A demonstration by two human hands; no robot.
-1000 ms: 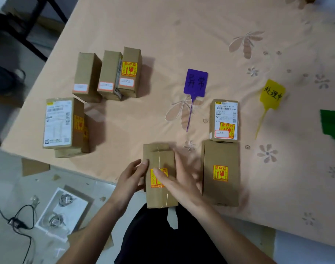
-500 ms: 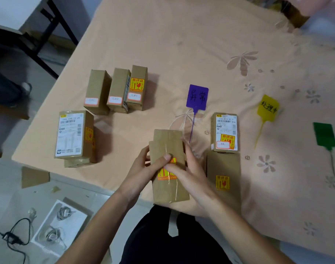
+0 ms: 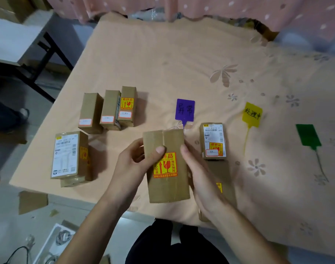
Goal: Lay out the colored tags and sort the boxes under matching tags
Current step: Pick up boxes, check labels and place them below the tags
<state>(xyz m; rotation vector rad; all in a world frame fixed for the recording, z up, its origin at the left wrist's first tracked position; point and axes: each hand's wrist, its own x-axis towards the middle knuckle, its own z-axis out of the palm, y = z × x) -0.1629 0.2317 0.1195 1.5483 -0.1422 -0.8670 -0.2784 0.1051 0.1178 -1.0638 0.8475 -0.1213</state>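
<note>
Head view: left hand (image 3: 132,164) and right hand (image 3: 199,174) clasp taped box (image 3: 167,168); find its label, then set under purple tag (image 3: 185,110) at 12 o'clock.

Matt brown cardboard box (image 3: 167,166) with glossy tape and sticker, above soft peach cloth tablecloth (image 3: 181,60); smooth plastic purple tag (image 3: 185,110) behind the box.

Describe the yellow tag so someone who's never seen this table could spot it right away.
On the peach flowered tablecloth, three coloured tags lie in a row right of the boxes. The yellow tag is the middle one, between the purple tag and the green tag, with black handwriting.
</note>
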